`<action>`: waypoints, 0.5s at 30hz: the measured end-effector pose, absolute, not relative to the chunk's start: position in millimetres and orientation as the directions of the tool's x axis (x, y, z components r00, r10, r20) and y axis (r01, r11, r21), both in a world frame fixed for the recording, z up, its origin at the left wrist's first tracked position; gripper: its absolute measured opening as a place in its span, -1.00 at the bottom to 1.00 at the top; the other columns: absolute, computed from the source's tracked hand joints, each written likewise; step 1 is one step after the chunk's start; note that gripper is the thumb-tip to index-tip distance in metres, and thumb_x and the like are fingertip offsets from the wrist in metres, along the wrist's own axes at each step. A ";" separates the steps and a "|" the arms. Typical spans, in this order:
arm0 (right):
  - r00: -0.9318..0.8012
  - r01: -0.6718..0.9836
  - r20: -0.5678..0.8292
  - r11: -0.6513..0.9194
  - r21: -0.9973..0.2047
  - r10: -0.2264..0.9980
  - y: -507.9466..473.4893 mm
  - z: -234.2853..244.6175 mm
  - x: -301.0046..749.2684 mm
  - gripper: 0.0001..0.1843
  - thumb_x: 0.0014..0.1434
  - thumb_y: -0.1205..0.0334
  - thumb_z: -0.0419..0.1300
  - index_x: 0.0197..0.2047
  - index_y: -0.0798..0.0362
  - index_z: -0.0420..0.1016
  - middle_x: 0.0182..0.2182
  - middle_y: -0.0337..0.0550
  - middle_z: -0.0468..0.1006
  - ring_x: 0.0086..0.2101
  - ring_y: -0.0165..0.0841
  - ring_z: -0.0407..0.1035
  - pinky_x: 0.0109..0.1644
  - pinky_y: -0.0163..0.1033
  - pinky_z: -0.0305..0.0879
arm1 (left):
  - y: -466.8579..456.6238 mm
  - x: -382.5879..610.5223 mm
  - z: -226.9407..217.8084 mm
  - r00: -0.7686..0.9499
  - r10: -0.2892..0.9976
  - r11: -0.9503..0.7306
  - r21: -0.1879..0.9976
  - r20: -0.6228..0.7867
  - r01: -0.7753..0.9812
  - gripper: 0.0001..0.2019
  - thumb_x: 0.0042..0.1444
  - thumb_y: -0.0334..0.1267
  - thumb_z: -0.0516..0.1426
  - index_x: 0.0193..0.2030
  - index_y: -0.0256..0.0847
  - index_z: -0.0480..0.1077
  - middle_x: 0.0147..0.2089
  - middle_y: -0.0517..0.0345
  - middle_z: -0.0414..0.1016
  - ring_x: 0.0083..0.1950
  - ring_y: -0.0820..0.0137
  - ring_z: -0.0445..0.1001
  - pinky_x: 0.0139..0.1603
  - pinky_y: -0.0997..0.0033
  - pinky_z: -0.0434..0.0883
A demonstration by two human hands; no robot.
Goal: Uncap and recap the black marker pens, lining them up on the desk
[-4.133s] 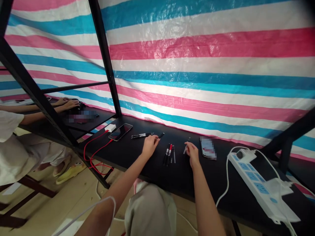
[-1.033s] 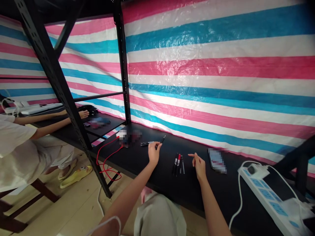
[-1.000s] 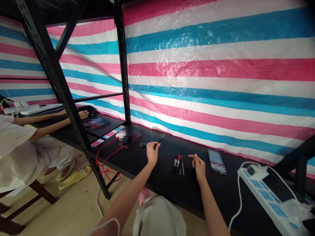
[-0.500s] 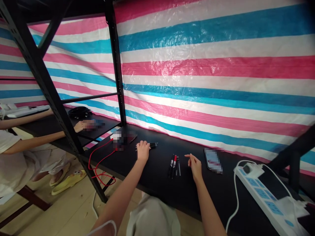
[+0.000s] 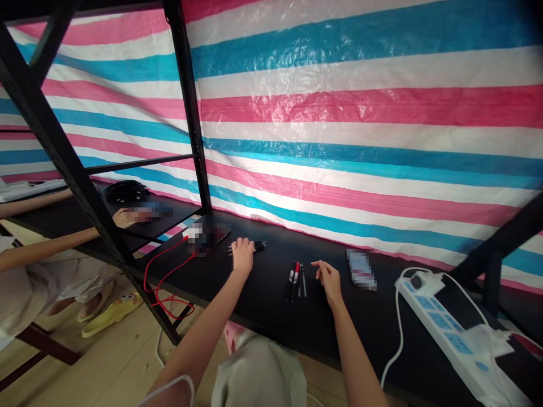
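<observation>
Over a small bundle of black pens rests my left hand, its fingers bent down around them. Pen ends stick out on both sides of that hand. Farther right, my right hand hovers at the table with its index finger stretched out to the left and the other fingers loosely bent; nothing shows in it. Between the hands lies a row of markers and thin pens, among them a red-and-white marker and a slim grey stick. The palm side of my left hand is hidden.
A phone lies right of my right hand. A white power strip with plugs and cables runs along the right. Red cables hang off the left edge near a black shelf post. Another person's hand is at the neighbouring table.
The whole view has shifted slightly, so things appear a little farther left. My left hand stays on the black pens; my right hand keeps nearly the same pose beside the markers.
</observation>
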State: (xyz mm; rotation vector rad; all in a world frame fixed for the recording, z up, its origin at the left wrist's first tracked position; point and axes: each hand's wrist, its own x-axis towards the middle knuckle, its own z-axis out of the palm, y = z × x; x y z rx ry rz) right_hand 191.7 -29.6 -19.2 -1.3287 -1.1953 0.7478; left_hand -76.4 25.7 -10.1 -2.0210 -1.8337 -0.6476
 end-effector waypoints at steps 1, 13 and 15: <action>0.276 0.208 0.210 0.155 -0.966 0.938 -29.4 -19.5 191.8 -0.53 0.00 -0.15 0.03 -0.36 0.07 0.53 -0.73 -0.31 0.26 -0.72 -0.49 0.03 -0.62 -0.33 -0.08 | 25.7 -76.0 -9.9 0.060 0.838 -0.112 0.064 0.543 0.992 -0.89 0.09 -0.33 0.02 -0.27 -0.18 0.35 -0.25 -0.01 0.32 -0.14 0.19 0.18 -0.18 0.18 0.10; 0.264 0.381 0.262 0.149 -0.912 0.928 -28.9 -21.6 192.3 -0.59 0.03 -0.10 0.01 -0.38 0.02 0.52 -0.72 -0.29 0.27 -0.65 -0.44 0.14 -0.55 -0.33 -0.02 | 18.2 -70.0 -3.8 0.078 0.808 -0.170 0.103 0.584 0.980 -0.84 0.12 -0.23 -0.01 -0.20 -0.18 0.30 -0.23 0.00 0.32 -0.13 0.21 0.20 -0.13 0.19 0.08; 0.256 0.505 0.280 0.119 -0.855 0.925 -30.1 -21.1 190.6 -0.65 0.02 -0.09 0.04 -0.42 -0.02 0.50 -0.69 -0.28 0.31 -0.60 -0.41 0.20 -0.52 -0.33 -0.02 | 12.0 -62.0 -2.0 0.123 0.791 -0.244 0.124 0.600 0.962 -0.82 0.13 -0.18 -0.04 -0.24 -0.19 0.30 -0.25 0.02 0.34 -0.15 0.24 0.23 -0.13 0.21 0.08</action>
